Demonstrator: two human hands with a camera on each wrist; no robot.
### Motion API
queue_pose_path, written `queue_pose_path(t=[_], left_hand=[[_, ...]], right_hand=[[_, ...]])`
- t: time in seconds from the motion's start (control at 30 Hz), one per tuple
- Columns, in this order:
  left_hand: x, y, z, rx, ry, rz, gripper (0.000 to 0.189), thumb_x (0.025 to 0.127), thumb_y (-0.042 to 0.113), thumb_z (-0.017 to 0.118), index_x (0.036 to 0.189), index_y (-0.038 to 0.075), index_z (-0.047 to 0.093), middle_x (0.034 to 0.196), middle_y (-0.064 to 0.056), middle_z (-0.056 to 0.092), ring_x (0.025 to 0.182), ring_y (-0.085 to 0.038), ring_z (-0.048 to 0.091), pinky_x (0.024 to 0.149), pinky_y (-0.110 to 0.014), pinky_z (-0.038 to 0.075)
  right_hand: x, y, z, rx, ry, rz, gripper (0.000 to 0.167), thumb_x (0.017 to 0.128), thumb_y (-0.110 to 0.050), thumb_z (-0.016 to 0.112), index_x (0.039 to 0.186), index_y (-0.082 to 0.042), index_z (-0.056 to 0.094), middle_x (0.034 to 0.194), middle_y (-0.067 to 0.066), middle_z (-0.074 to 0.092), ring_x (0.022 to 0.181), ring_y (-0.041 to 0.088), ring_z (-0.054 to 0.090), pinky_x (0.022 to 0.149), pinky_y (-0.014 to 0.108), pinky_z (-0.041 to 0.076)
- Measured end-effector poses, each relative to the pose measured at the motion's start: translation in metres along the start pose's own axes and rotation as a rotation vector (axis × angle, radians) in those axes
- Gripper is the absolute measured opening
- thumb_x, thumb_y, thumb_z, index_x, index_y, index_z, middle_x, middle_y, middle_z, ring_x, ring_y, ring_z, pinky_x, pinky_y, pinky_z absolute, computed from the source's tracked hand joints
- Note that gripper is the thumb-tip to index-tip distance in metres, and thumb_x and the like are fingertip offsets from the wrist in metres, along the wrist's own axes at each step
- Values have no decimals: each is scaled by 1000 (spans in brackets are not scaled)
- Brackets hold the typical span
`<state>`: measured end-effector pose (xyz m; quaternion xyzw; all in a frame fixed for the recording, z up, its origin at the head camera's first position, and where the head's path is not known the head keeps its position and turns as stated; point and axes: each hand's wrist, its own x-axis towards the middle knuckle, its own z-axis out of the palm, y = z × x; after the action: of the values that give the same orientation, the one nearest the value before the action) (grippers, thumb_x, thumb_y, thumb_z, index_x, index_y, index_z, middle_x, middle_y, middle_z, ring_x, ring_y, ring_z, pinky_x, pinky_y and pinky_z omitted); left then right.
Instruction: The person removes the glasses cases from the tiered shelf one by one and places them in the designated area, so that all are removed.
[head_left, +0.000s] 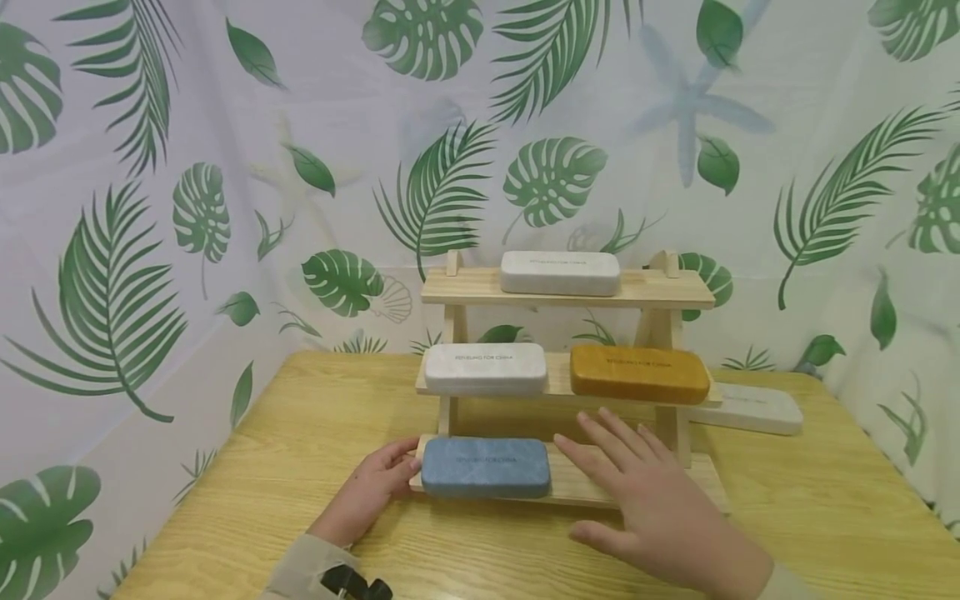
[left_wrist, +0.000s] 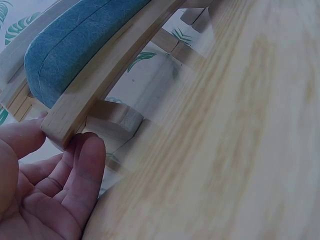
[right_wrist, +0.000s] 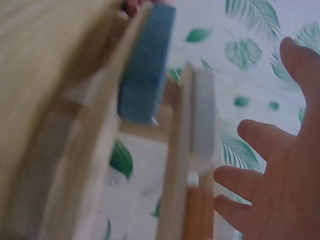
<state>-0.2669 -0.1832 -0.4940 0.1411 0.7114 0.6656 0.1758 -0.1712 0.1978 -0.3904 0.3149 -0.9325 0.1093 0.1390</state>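
Observation:
A three-tier wooden display stand (head_left: 570, 292) holds several hard glasses cases with small printed lettering. My left hand (head_left: 371, 492) grips the left end of its bottom board (left_wrist: 75, 117), thumb on one side and fingertips on the other. A blue glasses case (head_left: 486, 468) lies on that board, close to my left thumb. My right hand (head_left: 648, 500), fingers spread and straight, hovers in front of the bottom tier's right part and holds nothing. On the middle tier are a white case (head_left: 486, 369) and an orange-brown case (head_left: 639, 374). Another white case (head_left: 560, 273) sits on top.
Behind the stand's right side, one more white case (head_left: 761, 410) lies on the wooden table (head_left: 300, 417), partly hidden. A leaf-printed cloth (head_left: 315, 167) hangs behind and beside the table. In the right wrist view the stand looks blurred.

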Motion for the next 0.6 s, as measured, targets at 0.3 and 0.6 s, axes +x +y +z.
queue_pose_path(t=[0.3, 0.6], left_hand=[[-1, 3, 2, 23, 11, -8, 61, 107, 33, 53, 156, 2, 34, 124, -16, 63, 111, -29, 65, 92, -42, 55], [0, 1, 3, 34, 22, -7, 63, 106, 35, 55, 155, 2, 35, 123, -15, 63, 110, -29, 65, 91, -42, 56]], right_hand=[[22, -16, 37, 23, 5, -78, 85, 93, -71, 55, 162, -29, 29, 166, 6, 22, 152, 34, 18, 109, 71, 28], [47, -28, 57, 69, -63, -76, 81, 93, -68, 57, 159, -27, 36, 166, 7, 24, 152, 33, 17, 109, 70, 27]])
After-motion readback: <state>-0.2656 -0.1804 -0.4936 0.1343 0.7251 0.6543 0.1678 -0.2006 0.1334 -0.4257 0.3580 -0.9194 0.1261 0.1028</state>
